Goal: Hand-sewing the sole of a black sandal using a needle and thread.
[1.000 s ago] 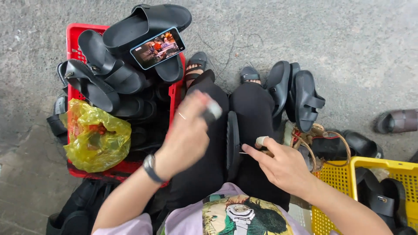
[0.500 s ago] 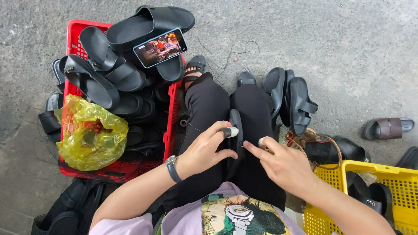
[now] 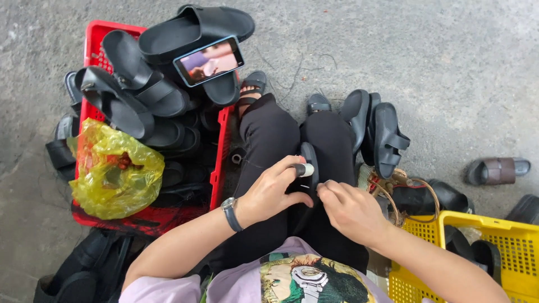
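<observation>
A black sandal (image 3: 308, 168) was held on edge between the knees, on the lap of a seated person in black trousers. The left hand (image 3: 275, 191) was closed on it from the left side, with a small pale tool (image 3: 306, 169) pinched against the sole between thumb and forefinger. A wristwatch (image 3: 231, 213) was worn on that wrist. The right hand (image 3: 351, 210) was set just beside the sandal, its fingers curled together at the sole's lower edge; whether anything was gripped there could not be told. A yellow crate (image 3: 508, 235) was seen at the right. At the left, a red crate (image 3: 220, 163) was heaped with black sandals, and a yellow plastic bag (image 3: 112, 174) was laid on it. Farther off, a phone (image 3: 209, 60) was propped on the heap.
</observation>
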